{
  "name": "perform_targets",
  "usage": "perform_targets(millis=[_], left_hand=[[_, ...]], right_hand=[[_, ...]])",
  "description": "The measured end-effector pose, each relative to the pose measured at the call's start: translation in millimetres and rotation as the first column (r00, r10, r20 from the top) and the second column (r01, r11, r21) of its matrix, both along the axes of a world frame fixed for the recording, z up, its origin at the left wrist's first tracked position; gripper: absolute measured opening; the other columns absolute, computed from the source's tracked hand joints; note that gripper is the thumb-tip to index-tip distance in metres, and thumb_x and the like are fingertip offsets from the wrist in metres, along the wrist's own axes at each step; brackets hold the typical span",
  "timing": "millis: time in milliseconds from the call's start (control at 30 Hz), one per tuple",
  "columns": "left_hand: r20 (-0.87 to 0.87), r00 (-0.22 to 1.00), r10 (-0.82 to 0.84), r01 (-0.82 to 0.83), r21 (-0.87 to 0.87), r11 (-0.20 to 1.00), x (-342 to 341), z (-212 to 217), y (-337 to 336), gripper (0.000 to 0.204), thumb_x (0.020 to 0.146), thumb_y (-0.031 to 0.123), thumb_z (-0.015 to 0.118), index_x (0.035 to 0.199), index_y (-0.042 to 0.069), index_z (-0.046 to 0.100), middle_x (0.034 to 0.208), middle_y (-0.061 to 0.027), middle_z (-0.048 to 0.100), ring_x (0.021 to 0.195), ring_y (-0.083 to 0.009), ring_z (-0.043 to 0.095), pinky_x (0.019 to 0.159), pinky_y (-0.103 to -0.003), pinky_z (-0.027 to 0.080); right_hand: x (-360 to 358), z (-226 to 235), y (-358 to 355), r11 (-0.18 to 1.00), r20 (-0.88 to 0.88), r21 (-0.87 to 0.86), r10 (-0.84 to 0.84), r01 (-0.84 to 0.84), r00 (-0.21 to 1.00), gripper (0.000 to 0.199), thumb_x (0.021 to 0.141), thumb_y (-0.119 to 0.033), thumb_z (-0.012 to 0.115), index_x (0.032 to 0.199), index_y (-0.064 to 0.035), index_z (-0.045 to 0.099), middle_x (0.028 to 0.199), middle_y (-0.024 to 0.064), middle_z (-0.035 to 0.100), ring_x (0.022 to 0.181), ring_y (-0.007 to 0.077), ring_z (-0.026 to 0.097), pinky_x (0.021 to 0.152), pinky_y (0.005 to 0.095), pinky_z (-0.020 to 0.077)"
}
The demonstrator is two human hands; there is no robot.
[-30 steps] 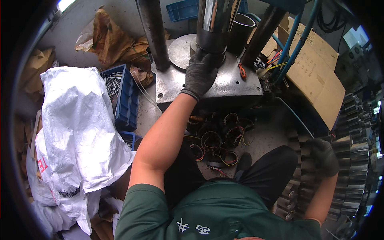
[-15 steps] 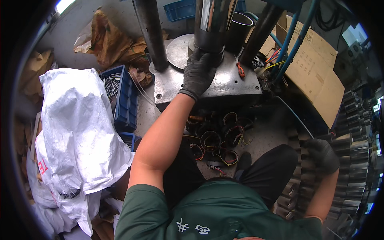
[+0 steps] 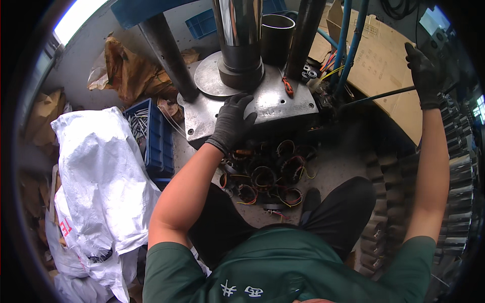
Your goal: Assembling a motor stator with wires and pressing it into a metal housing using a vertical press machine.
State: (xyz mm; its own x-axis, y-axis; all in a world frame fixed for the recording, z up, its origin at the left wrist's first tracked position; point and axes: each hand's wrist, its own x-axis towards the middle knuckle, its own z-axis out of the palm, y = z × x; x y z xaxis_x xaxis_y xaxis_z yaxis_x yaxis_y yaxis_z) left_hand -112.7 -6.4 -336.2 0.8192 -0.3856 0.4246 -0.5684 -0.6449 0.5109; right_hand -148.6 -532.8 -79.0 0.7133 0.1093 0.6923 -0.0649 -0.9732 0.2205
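Note:
My left hand [image 3: 234, 121], in a dark glove, lies over the front edge of a metal press base [image 3: 283, 103], thumb apart from the fingers and nothing held. Just beyond its fingertips, a dark stepped collar [image 3: 241, 65] stands on a round steel plate [image 3: 206, 81]. A shiny metal cylinder [image 3: 236, 22] rises from that collar. At the far right my gloved right hand [image 3: 424, 76] is raised, fingers stretched upward. Beside the heel of this hand is the end of a thin dark lever [image 3: 381, 95]; whether the palm presses on it cannot be seen.
Wound coils with coloured wires [image 3: 263, 177] lie below the base. Left are a blue crate [image 3: 160, 139] of metal pins and a white sack [image 3: 103, 171]. Orange-handled pliers [image 3: 288, 87] rest near a dark post [image 3: 305, 38]. Right are cardboard [image 3: 384, 65] and stacked metal parts [image 3: 457, 202].
My left hand has come off the collar and back toward me. My right hand has risen from low at the right, and the lever has swung up with it. The view has shifted slightly.

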Motion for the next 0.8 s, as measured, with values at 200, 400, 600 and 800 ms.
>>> perform_targets(millis=[200, 400, 600, 800], left_hand=[[-0.026, 1.000, -0.010, 0.020, 0.430, 0.902, -67.4, -15.6, -6.9, 0.070, 0.084, 0.031, 0.076, 0.147, 0.013, 0.053, 0.153, -0.0205, 0.050, 0.144, -0.0413, 0.045, 0.118, -0.053, 0.038], [-0.154, 0.871, -0.466, 0.488, 0.376, 0.788, -86.7, -4.4, -10.6, 0.070, 0.084, 0.029, 0.076, 0.148, 0.013, 0.052, 0.156, -0.0196, 0.047, 0.147, -0.0426, 0.041, 0.121, -0.055, 0.034], [-0.003, 1.000, -0.011, 0.012, 0.399, 0.917, -44.1, -7.5, -7.0, 0.072, 0.091, 0.037, 0.073, 0.153, 0.011, 0.046, 0.159, -0.0249, 0.042, 0.148, -0.0480, 0.038, 0.119, -0.059, 0.033], [-0.033, 0.989, 0.143, -0.106, 0.518, 0.849, -18.2, -16.8, -26.0, 0.076, 0.095, 0.048, 0.066, 0.156, 0.008, 0.042, 0.162, -0.0312, 0.034, 0.152, -0.0495, 0.029, 0.123, -0.059, 0.025]], right_hand=[[26.4, 3.0, 11.3, 0.876, 0.032, 0.482, -0.016, -0.001, 0.999, 0.045, 0.101, -0.045, 0.066, 0.125, -0.0078, 0.074, 0.108, 0.0170, 0.075, 0.096, 0.0229, 0.074, 0.088, 0.0377, 0.0559], [34.8, -1.4, -11.8, 0.953, -0.042, 0.293, -0.071, 0.080, 0.997, 0.051, 0.098, -0.054, 0.062, 0.118, -0.0088, 0.075, 0.109, 0.0168, 0.076, 0.102, 0.0338, 0.073, 0.092, 0.0421, 0.0549], [29.2, 4.8, -10.6, 0.954, -0.112, 0.280, -0.075, 0.104, 0.991, 0.039, 0.098, -0.039, 0.064, 0.119, -0.0069, 0.073, 0.109, 0.0159, 0.076, 0.102, 0.0322, 0.072, 0.092, 0.0395, 0.0544], [26.3, 7.1, 1.6, 0.955, -0.165, 0.247, -0.125, 0.163, 0.978, 0.036, 0.100, -0.038, 0.059, 0.117, -0.0101, 0.073, 0.106, 0.0164, 0.076, 0.100, 0.0316, 0.072, 0.090, 0.0411, 0.0543]])
